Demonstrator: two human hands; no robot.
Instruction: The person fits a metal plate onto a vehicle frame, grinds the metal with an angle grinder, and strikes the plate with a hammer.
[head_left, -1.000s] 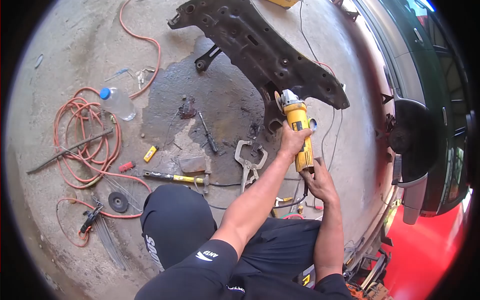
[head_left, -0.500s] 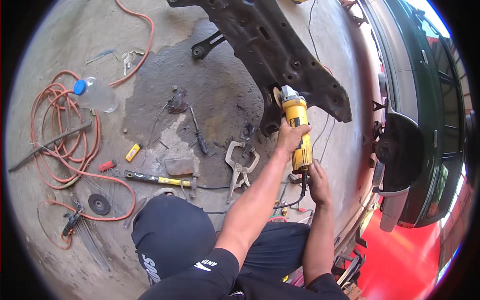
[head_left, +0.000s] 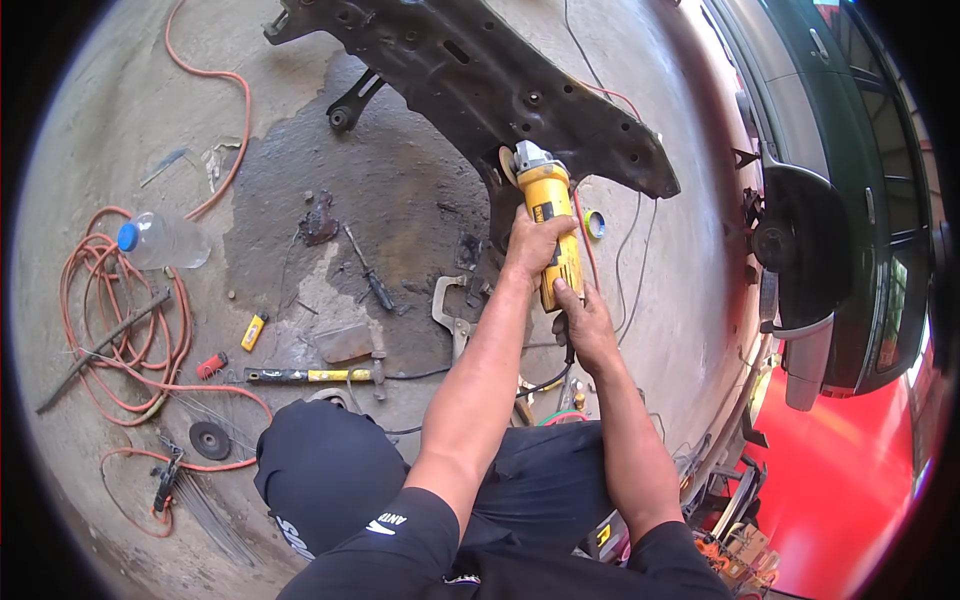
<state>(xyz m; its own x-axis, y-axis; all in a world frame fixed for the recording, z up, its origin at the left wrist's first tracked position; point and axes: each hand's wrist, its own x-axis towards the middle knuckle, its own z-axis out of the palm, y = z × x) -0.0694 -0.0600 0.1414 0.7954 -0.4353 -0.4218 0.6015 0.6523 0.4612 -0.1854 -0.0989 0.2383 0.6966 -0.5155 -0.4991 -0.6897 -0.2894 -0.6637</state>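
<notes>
The left hand [head_left: 536,243] wraps closed around the angle grinder [head_left: 548,197] at one o'clock, and the right hand [head_left: 592,328] pinches its rear end, probably for steadying the disc [head_left: 508,164] near the metal subframe [head_left: 470,88] toward twelve o'clock.

Site: a vehicle repair workshop, judging by the contents. A rough concrete floor [head_left: 120,130] is extending under everything, a dark stain [head_left: 280,200] spreading left of the left hand [head_left: 540,243]. Right of the right hand [head_left: 590,328], a dark green vehicle [head_left: 850,165] is standing. Ahead of both hands, a dark metal frame [head_left: 480,90] is lying, an angle grinder [head_left: 550,215] touching or nearly touching it (contact unclear). Left and nearer the body, a hammer [head_left: 330,376], screwdriver [head_left: 378,288] and abrasive disc [head_left: 209,440] are lying on the floor; farther left, an orange hose [head_left: 248,108] is looping.
</notes>
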